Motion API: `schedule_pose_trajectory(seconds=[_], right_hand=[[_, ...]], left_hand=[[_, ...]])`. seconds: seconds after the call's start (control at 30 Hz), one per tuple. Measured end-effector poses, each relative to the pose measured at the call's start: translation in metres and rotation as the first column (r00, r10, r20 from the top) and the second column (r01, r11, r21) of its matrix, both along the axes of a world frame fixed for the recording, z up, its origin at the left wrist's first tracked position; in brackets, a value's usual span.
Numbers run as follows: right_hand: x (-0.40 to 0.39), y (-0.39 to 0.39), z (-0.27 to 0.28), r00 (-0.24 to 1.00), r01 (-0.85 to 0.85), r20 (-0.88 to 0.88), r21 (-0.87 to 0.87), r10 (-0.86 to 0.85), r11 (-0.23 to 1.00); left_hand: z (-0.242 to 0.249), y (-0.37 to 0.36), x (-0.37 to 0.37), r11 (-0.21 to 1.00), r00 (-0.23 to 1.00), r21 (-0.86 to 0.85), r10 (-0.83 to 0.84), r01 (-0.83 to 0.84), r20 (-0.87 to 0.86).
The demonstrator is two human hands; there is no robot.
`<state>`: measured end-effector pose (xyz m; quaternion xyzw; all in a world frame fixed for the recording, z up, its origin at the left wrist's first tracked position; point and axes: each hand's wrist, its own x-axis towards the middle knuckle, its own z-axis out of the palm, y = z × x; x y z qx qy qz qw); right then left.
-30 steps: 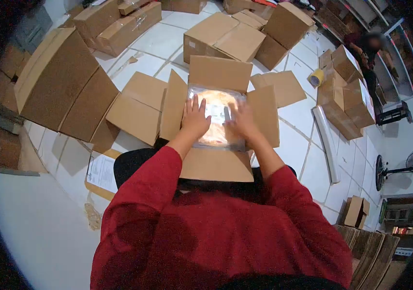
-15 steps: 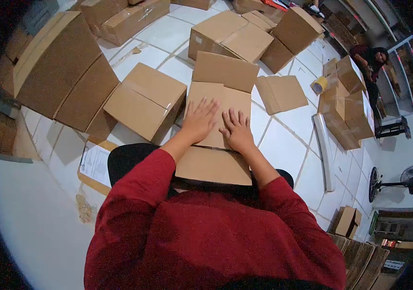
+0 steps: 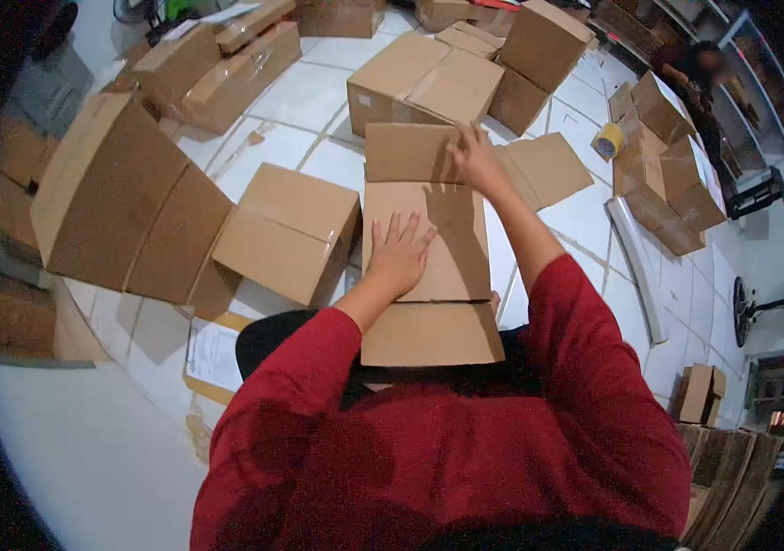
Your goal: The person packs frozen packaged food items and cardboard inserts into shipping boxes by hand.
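An open cardboard box (image 3: 450, 225) lies in front of my body, its top panels folded flat. One end flap (image 3: 401, 154) stands up on the far side, and another flap (image 3: 429, 332) sticks out on the near side. My left hand (image 3: 398, 257) rests flat on the top panels, fingers spread. Over the far flap's right corner is my right hand (image 3: 479, 163), its fingers bent and apart, with fingertips right at the edge. Its shadow falls across the box top.
A closed carton (image 3: 286, 230) sits to the left, with a larger one (image 3: 126, 202) beyond. Ahead is another carton (image 3: 424, 83). At right are a flat cardboard piece (image 3: 543, 170), a tape roll (image 3: 609, 140), a long plastic-looking roll (image 3: 638, 271) and a person (image 3: 690, 83). A clipboard (image 3: 213, 354) lies at left.
My right hand has lifted off the top panels and moved forward to the far flap's corner. My left hand stays pressed on the box. The camera view has shifted slightly.
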<state>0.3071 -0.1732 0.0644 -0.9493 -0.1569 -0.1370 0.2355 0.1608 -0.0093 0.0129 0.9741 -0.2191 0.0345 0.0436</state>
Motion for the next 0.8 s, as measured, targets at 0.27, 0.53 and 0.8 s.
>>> schedule_pose_trajectory(seconds=[0.27,0.53,0.8], right_hand=[[-0.015,-0.007,0.069,0.914,-0.100,-0.404,-0.333,-0.046,0.937],[-0.092,-0.024,-0.032,0.873,-0.139,-0.483,-0.386,-0.071,0.912],[-0.082,-0.013,-0.011,0.852,-0.183,-0.512,-0.481,-0.106,0.858]], left_hand=[[0.001,0.000,0.002,0.999,0.999,-0.044,-0.017,0.019,0.032],[0.082,-0.032,-0.046,0.983,0.707,0.051,-0.093,0.179,-0.701],[0.083,-0.007,-0.062,0.972,0.966,0.111,-0.221,0.207,0.132]])
